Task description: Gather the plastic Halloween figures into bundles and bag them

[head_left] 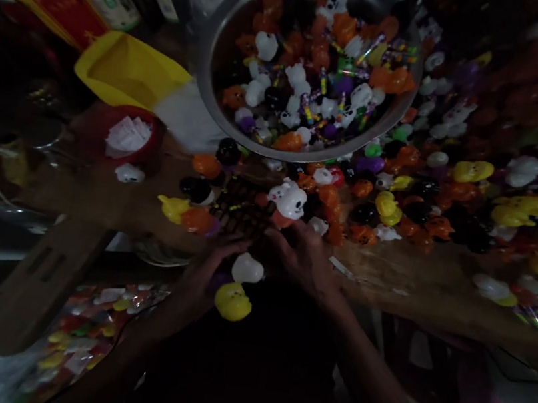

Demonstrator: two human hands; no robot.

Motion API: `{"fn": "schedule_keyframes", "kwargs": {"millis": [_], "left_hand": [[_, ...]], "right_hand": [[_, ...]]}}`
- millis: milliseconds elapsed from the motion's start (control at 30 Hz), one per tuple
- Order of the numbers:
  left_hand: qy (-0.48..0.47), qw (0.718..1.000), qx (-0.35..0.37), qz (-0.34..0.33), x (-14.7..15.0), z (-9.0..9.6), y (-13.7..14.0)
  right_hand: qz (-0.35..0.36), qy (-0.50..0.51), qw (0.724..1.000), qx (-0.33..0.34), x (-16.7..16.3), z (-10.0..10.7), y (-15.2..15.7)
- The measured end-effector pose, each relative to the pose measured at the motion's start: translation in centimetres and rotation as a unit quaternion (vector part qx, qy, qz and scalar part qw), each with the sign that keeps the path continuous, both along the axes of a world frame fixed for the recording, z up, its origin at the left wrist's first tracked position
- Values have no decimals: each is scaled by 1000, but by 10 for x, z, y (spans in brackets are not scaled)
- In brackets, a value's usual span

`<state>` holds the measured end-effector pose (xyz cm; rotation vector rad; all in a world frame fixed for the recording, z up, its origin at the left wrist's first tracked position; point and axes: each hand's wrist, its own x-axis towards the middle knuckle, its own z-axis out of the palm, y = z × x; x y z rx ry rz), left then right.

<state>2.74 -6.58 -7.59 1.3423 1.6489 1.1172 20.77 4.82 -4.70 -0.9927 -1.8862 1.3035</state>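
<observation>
Left hand (206, 263) by yellow toy (234, 302), right hand (308, 258) by white toy (291, 202) — each grip unclear in shadow

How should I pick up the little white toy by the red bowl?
Probably pinch the white toy around its rounded middle, coming from the near side or above. It lies apart from other toys on the wooden table, and the red bowl stands just behind it.
</observation>
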Motion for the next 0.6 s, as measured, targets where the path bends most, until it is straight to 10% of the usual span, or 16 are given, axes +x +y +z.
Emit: {"fn": "schedule_keyframes", "kwargs": {"millis": [200, 400, 600], "left_hand": [[336, 926, 138, -105, -26, -15, -10], [325, 932, 117, -108, -31, -20, -23], [320, 931, 146, -94, -32, -26, -25]], "right_hand": [[54, -98, 992, 53, -55, -2, 36], [-119, -157, 970, 140, -20, 13, 48], [-14, -88, 991, 102, -50, 5, 21]]}}
